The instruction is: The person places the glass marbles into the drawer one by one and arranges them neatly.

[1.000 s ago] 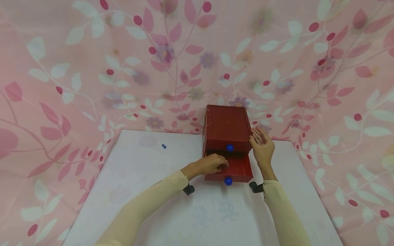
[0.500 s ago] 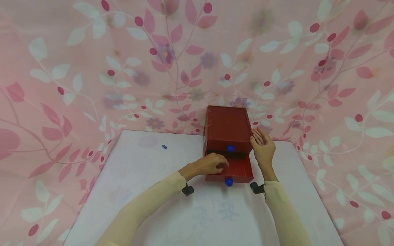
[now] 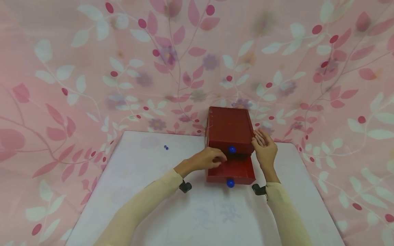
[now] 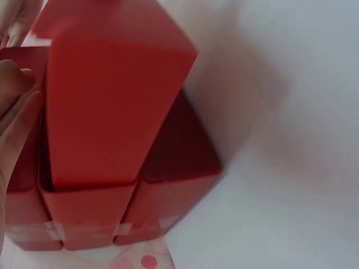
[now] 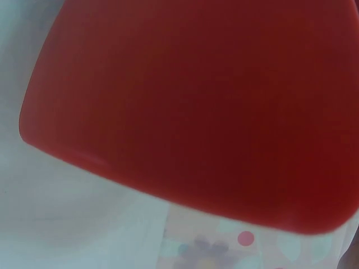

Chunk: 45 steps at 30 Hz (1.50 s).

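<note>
A red two-drawer box [image 3: 231,126] with blue ball knobs stands at the back of the table. Its lower drawer [image 3: 235,179] is pulled out, and the upper one is in. Over the left side of that drawer hovers my left hand [image 3: 209,159], fingers loosely bent with a gap to the thumb and nothing visible in them. In the left wrist view its fingertips [image 4: 28,106] show beside the drawer's red side wall. My right hand [image 3: 265,148] rests its fingers along the right side of the box. The right wrist view is mostly filled by the box's red side [image 5: 196,112].
Two small blue beads [image 3: 166,147] lie on the white tabletop [image 3: 144,171], left of the box. A pink flowered cloth [image 3: 184,68] hangs behind and around the table. Dark wrist camera mounts [image 3: 185,186] stick out below both wrists.
My left hand has risen from inside the lower drawer and moved slightly back toward the upper drawer's front. The right hand stays at the box's side. The whole head view has shifted slightly.
</note>
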{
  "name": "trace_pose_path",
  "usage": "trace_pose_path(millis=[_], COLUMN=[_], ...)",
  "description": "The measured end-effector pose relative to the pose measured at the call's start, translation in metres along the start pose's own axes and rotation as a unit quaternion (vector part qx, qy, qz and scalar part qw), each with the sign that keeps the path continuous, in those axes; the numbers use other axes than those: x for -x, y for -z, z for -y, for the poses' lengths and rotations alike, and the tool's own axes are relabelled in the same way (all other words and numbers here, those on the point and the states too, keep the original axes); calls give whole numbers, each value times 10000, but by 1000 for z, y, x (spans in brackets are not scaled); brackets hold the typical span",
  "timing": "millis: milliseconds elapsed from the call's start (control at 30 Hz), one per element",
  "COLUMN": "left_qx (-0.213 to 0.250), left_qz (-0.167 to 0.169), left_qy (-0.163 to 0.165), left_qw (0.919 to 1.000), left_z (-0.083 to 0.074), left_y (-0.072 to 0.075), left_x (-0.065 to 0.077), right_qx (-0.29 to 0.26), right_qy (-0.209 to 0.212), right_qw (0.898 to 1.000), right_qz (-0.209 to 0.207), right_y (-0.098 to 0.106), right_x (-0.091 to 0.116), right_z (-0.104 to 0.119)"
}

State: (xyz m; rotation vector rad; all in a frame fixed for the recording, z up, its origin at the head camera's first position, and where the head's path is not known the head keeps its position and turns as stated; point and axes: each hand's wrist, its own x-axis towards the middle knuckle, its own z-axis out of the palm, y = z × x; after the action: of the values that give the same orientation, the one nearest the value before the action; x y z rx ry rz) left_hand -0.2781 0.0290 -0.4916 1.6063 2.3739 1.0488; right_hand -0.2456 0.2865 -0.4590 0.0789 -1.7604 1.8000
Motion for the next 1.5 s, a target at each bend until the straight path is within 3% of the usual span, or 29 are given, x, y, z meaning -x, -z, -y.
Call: trace_pose_path(millis=[167,433,600,700,833,967,1333,1500], left_qx=[10,77,86,190,296,394,345,130], left_qz=[-277,-414,-546,-813,-1537,-2162,-2779,-3174], left_qy=[-56,-135,-134,-213,-340,-179,499,869], left_qw=[9996,9990,9984,9963,9871,9754,9587,9442], left_z=[4,9,16,23,33,42,76,92], left_y=[8,13,12,9,6,7,12,15], left_x=[5,15,24,32,42,53,83,100], right_qx=[119,139,263,297,329,333,327,328], right_qy=[75,110,139,144,126,93,84,29], right_qw=[9999,9998,9995,9994,9993,9994,9994,9995], right_qz=[15,96,123,124,109,91,30,26], right_y=[1,0,0,0,-1,-1,-2,-3], right_x=[0,1,2,1,1,2,2,2], right_z=[2,3,4,4,4,5,5,8])
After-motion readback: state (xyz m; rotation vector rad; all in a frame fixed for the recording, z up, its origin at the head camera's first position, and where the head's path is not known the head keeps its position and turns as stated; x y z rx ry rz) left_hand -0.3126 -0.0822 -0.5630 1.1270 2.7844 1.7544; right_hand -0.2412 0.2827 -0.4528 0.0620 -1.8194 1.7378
